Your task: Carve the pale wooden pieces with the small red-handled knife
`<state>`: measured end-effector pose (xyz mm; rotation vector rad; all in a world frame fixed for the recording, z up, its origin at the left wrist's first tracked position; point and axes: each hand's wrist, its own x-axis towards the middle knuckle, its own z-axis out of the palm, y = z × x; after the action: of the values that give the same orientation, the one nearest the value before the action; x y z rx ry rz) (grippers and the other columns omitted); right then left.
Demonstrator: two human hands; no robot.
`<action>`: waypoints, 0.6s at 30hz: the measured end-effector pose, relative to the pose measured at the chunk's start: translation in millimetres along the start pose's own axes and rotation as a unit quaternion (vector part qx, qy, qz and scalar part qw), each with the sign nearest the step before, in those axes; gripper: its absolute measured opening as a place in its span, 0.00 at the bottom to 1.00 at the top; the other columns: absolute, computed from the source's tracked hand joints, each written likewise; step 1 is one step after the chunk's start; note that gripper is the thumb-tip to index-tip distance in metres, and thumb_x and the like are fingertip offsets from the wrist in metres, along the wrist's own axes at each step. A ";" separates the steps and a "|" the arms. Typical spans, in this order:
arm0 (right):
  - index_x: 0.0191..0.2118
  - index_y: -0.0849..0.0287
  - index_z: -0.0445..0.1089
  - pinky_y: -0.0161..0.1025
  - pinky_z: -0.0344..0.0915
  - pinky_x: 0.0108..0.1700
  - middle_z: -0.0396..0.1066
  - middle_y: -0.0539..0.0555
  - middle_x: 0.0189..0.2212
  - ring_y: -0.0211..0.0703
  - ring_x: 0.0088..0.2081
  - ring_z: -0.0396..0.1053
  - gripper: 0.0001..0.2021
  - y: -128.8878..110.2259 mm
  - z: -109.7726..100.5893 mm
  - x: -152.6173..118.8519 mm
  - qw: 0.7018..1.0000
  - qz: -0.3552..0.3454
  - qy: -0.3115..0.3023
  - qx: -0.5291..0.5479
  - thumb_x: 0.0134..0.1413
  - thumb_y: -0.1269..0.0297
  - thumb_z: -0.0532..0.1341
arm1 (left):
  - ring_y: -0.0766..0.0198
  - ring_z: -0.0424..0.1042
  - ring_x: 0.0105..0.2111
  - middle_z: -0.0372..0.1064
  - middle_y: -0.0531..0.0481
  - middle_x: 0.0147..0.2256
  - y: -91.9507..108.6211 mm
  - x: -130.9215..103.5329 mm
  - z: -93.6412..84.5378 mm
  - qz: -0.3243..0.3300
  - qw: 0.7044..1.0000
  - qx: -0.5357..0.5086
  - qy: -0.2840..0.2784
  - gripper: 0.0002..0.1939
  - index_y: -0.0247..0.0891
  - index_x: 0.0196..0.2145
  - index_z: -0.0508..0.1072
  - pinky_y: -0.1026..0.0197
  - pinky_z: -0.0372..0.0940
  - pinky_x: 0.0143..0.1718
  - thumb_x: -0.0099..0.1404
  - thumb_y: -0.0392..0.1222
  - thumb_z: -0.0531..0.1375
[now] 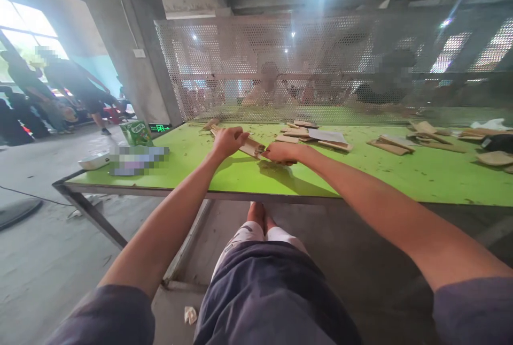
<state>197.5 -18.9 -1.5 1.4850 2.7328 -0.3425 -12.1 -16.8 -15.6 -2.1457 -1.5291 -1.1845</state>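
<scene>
One long tan piece lies slantwise over the front half of a green tabletop, the left hand closed around it, with the right hand at its near end, fingers curled; whether those fingers grip the piece or something else, I cannot tell. Crumbs and flakes litter the surface. Beyond the right hand lie more flat tan pieces with a pale sheet on top, and others spread toward the right edge. A green box and a white tray sit at the left end. Along the back rises a perforated metal screen, people dimly visible through it. A concrete pillar, grey dusty floor, bright window and several standing people fill the left side.
</scene>
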 end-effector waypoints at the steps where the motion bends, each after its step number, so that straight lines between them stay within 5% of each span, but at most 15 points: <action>1: 0.32 0.60 0.66 0.36 0.58 0.21 0.65 0.53 0.19 0.37 0.16 0.60 0.20 2.4 -0.9 -0.6 1.000 0.006 -0.017 0.026 0.62 0.50 0.48 | 0.67 0.53 0.20 0.54 0.54 0.17 -0.1 -0.1 0.1 0.003 1.000 0.001 0.002 0.19 0.37 0.21 0.67 0.62 0.45 0.25 0.61 0.53 0.54; 7: 0.30 0.57 0.59 0.32 0.53 0.18 0.53 0.45 0.17 0.31 0.14 0.50 0.21 25.3 1.0 -8.7 0.989 -0.004 -0.022 0.143 0.64 0.48 0.40 | 0.67 0.53 0.21 0.53 0.54 0.17 -6.8 1.1 2.2 -0.010 1.000 0.010 -0.013 0.20 0.37 0.19 0.65 0.62 0.45 0.25 0.61 0.54 0.54; 11: 0.37 0.58 0.62 0.33 0.55 0.21 0.60 0.48 0.22 0.33 0.17 0.56 0.16 38.8 4.8 -5.5 0.988 -0.005 0.058 0.143 0.65 0.54 0.44 | 0.66 0.54 0.22 0.56 0.52 0.18 -14.8 2.4 6.0 -0.048 0.997 0.020 -0.056 0.22 0.37 0.21 0.66 0.62 0.45 0.25 0.63 0.56 0.51; 15: 0.31 0.60 0.65 0.35 0.54 0.28 0.67 0.55 0.26 0.39 0.26 0.63 0.06 42.1 7.5 4.2 0.987 -0.016 0.142 0.073 0.55 0.63 0.58 | 0.64 0.58 0.22 0.62 0.49 0.19 -20.3 1.0 12.1 -0.062 0.991 0.029 -0.117 0.22 0.36 0.22 0.70 0.62 0.49 0.25 0.64 0.55 0.49; 18: 0.33 0.60 0.67 0.36 0.53 0.33 0.71 0.58 0.34 0.42 0.32 0.64 0.06 41.1 9.1 8.3 0.980 -0.040 0.192 0.030 0.56 0.64 0.59 | 0.61 0.63 0.24 0.68 0.46 0.22 -23.0 -1.1 16.6 -0.048 0.987 0.035 -0.149 0.22 0.36 0.24 0.73 0.61 0.54 0.28 0.63 0.53 0.50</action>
<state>226.2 7.8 -18.9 1.6086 3.1087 -0.1529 -24.7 2.2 -32.5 -2.3061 -1.7847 -0.8499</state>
